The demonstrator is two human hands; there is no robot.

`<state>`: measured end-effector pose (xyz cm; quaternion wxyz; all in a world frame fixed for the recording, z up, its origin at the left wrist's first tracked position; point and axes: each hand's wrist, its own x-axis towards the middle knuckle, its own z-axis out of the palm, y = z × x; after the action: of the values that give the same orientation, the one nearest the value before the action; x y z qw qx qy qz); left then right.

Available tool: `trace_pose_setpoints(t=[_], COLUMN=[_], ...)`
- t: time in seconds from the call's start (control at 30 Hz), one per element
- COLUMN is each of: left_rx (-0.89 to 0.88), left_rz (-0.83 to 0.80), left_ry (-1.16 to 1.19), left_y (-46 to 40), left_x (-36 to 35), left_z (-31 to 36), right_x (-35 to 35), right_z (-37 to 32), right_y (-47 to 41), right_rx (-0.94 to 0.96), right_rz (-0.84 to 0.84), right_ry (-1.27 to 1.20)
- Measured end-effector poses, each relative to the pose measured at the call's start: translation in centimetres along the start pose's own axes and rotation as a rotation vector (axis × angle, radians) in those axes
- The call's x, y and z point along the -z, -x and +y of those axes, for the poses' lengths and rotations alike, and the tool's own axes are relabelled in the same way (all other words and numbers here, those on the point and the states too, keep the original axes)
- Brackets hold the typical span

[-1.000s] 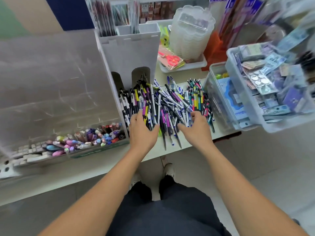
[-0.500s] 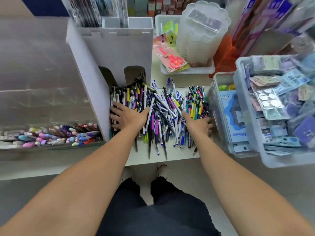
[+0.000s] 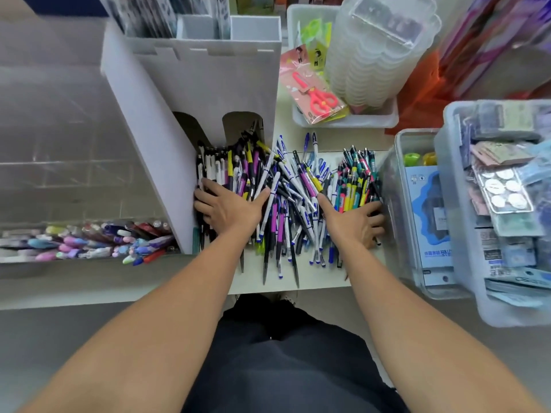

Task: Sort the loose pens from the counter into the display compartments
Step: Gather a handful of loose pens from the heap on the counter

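left hand (image 3: pixel 229 208) flat on pens (image 3: pixel 286 186) | right hand (image 3: pixel 354 220) likewise

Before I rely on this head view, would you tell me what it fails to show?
- Pens under the left hand and right hand: covered by the palms.
- Arched slots of the white display: interiors dark.
- Tall compartments' tops: cut off by the upper edge.
- Pen brand print: too small.

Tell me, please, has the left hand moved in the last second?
Yes. The left hand has slid left across the pen pile: a second ago it lay mid-pile, and now its fingers reach the white display stand's side wall.
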<state>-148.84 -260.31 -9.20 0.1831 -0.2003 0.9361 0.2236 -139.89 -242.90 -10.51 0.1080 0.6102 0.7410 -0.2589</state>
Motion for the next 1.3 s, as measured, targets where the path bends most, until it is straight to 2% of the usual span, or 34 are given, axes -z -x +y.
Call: trace_pose_setpoints(t=[0.17,0.33,0.47,0.63,0.83,1.17,1.3], left_rx=[-0.041,-0.040,-0.017,0.014,0.010,0.017,0.025], left_rz=[-0.003,-0.088,-0.080,-0.144,-0.187,-0.275,-0.306], left_ry=[-0.046,-0.067,-0.052,0.012,0.040,0.343,0.369], left_y=[-0.2,0.1,-0.4,-2.1,-3.0,-3.1,-3.8], left_x=[0.1,-0.1,0.4,0.7,0.6,0.7,1.1], left_z=[-0.5,-0.7,-0.3,-0.5,-0.7,0.2,-0.1], right_x=[0.0,-0.3,-0.2,-0.7,-1.5,-1.8,-1.4], right_z=[0.2,0.1,-0.4,-1.9,-2.4,-5.8,-5.9], right_y=[0.1,0.3,0.4,0.4,0.4,2.7,2.6], right_rx=[0.014,0.016,-0.022,-0.043,-0.031,0.155,0.188], right_rz=[0.001,-0.020,0.005,0.005,-0.011,-0.243,-0.299], right_ry=[0.037,0.040,0.010,-0.132,-0.130,-0.360,-0.402])
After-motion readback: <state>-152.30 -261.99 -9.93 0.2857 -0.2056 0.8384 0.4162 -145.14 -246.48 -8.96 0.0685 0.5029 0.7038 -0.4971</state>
